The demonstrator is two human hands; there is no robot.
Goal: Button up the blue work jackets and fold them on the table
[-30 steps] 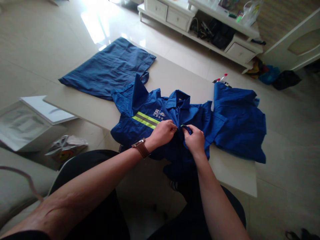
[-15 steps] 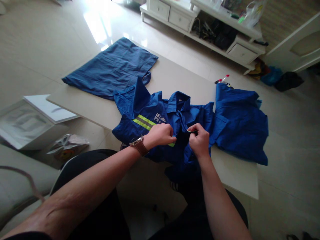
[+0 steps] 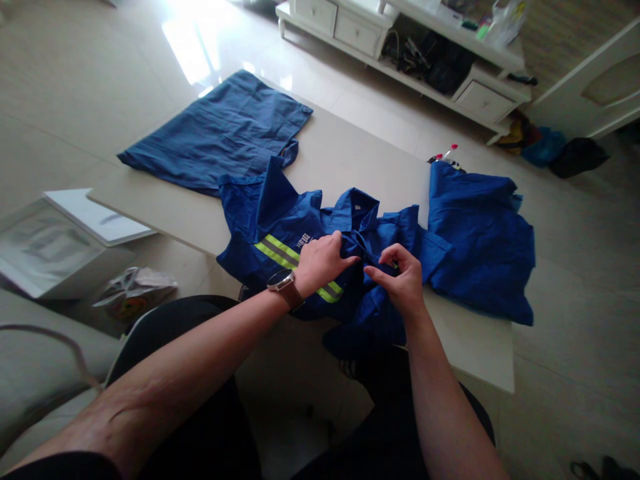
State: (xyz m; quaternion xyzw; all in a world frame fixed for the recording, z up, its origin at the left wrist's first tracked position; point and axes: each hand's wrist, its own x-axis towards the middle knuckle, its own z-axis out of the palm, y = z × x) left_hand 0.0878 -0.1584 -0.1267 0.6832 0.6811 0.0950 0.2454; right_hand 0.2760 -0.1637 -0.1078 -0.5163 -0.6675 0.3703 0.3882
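Observation:
A blue work jacket [image 3: 280,207] with a collar, a chest logo and a yellow-and-grey reflective stripe lies spread at the table's near edge, its lower part hanging over. My left hand [image 3: 325,260], wearing a watch on the wrist, is closed on the jacket's front edge just below the collar, thumb pointing right. Close by on the right, my right hand [image 3: 404,277] holds the other front edge with bent fingers and thumb. Cloth shows between them; the fingertips are partly hidden.
The pale table [image 3: 350,143] also bears a folded blue garment [image 3: 225,130] at far left and another blue garment [image 3: 480,247] at right. A white cabinet [image 3: 357,33] stands behind. On the left floor are a white box [image 3: 65,247] and a plastic bag [image 3: 137,290].
My left hand has moved up and right towards the collar, uncovering more of the stripe. My right hand's thumb and fingers have spread somewhat at the front edge.

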